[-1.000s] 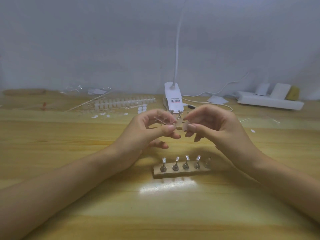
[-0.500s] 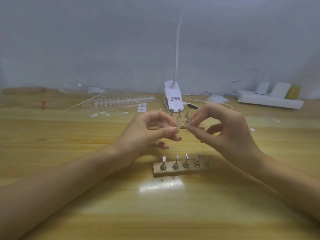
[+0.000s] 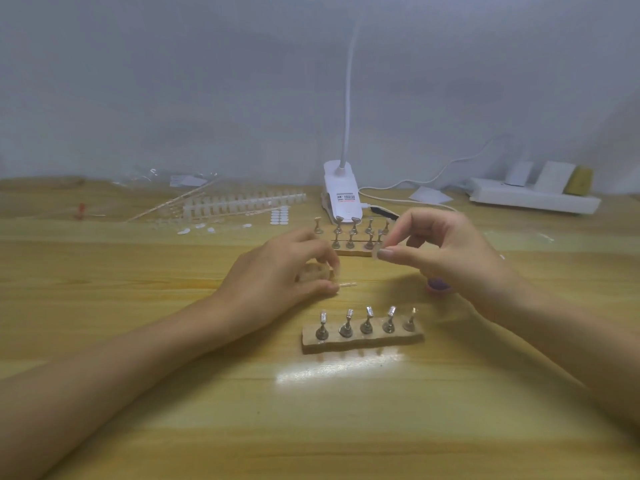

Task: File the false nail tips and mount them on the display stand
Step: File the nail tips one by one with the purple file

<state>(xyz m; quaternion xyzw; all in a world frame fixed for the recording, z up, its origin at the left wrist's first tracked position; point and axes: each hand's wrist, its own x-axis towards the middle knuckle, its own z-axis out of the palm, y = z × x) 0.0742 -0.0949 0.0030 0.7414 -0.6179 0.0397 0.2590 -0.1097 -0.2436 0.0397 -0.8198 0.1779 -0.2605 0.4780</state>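
From the head view, the right hand (image 3: 446, 251) is raised above the surface (image 3: 138, 341), and its thumb and forefinger pinch a clear false nail tip (image 3: 376, 252) by its end. The other fingers (image 3: 420, 237) are loosely curled clear of it, likely so the tip's free edge stays open to view and to work. The left hand (image 3: 284, 271) rests low on the surface with its fingers curled round a small tan block (image 3: 313, 273), probably the file, though blur hides its form. A thin pale stick (image 3: 347, 285) lies at its fingertips. The near display stand (image 3: 362, 337) sits just in front of both hands, its five pegs upright and within easy reach for mounting. A second stand (image 3: 351, 251) waits behind, beside the lamp base (image 3: 343, 199). A strip of spare tips (image 3: 242, 202) lies well off to the left.
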